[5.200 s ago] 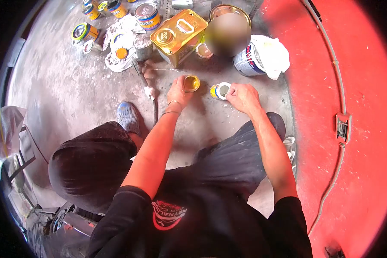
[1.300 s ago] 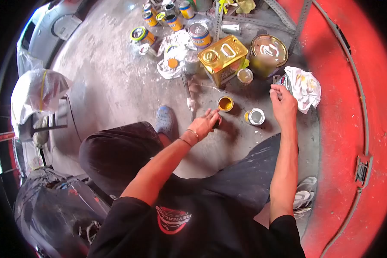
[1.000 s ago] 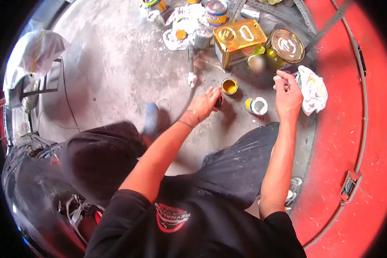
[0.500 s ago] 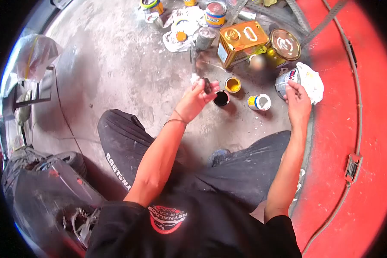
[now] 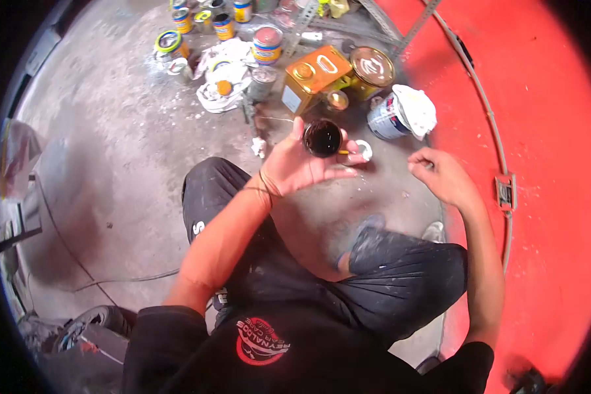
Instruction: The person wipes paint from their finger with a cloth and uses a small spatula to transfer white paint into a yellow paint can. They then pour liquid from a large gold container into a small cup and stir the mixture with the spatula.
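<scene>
My left hand (image 5: 295, 161) is wrapped around a small round can (image 5: 322, 138) with a dark, glossy inside, its opening facing me. The thumb is on its left side and the fingers reach under and to the right. Just past the fingertips, a small can with a white top (image 5: 363, 151) stands on the floor, partly hidden. My right hand (image 5: 445, 176) hangs apart over the floor's edge by the red surface, fingers curled together. Whether it holds something small I cannot make out. Nearest to it is a paint bucket (image 5: 385, 123) with a white cloth (image 5: 415, 111) over its top.
Beyond my hands are a square gold tin (image 5: 316, 79), a large round tin (image 5: 372, 67) and a metal rack leg (image 5: 381, 20). A white rag (image 5: 220, 98) and several paint cans lie further left. A cable (image 5: 489, 111) runs along the red surface (image 5: 538, 197).
The view has shifted, and the can in my left hand now shows its round dark opening. My right hand has drawn back from the bucket toward me, with its fingers curled.
</scene>
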Available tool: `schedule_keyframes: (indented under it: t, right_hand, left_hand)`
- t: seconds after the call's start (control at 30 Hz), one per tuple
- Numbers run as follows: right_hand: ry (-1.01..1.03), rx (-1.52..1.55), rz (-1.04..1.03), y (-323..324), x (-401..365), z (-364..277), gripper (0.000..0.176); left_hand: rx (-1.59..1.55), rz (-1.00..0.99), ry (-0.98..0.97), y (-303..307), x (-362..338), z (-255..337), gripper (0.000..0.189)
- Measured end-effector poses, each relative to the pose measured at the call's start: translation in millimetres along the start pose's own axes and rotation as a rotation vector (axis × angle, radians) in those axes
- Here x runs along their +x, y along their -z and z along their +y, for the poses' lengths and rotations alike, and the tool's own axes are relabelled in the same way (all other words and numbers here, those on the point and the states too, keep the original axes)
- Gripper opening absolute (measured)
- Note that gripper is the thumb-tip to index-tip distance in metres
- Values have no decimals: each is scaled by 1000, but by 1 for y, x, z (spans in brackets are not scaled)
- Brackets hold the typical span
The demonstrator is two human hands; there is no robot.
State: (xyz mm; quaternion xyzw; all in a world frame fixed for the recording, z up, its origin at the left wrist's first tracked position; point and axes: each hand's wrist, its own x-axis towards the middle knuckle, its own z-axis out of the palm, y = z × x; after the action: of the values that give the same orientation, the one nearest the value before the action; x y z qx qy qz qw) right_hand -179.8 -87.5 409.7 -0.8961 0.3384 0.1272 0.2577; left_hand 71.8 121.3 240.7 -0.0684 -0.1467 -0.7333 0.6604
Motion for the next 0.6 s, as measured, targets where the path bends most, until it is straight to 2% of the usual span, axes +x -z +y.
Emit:
schedule_keyframes:
  t: [0.1,0.17,0.27,0.3,0.37,0.43,0.53,0.57,0.6]
  right_hand:
    - [-103,-305,-29,-32,31,23,38]
    - [-127,-476,50,-72,51,46,44]
    - [-207,-218,155,-132,80,74,53]
    - [-233,-175,166,-144,83,72,52]
    - [-296,-73,191,-169,85,63,50]
    - [-293,-27,205,-185,91,66,51]
    - [-281,-30,234,-195,97,69,48]
    - [-270,-61,243,-200,104,74,46]
    - [-257,-91,252,-205,109,76,44]
  left_hand:
    - [162,205,75,27,7,6,82]
    - [198,282,102,49,14,2,76]
    - [275,353,114,56,17,-11,72]
    - [293,380,123,58,16,-14,64]
    - [362,498,105,64,15,-23,58]
    - [419,540,65,78,20,-25,47]
    - [460,710,106,90,13,-20,43]
    - [455,769,97,94,12,-20,31]
    - [462,799,81,97,12,-18,26]
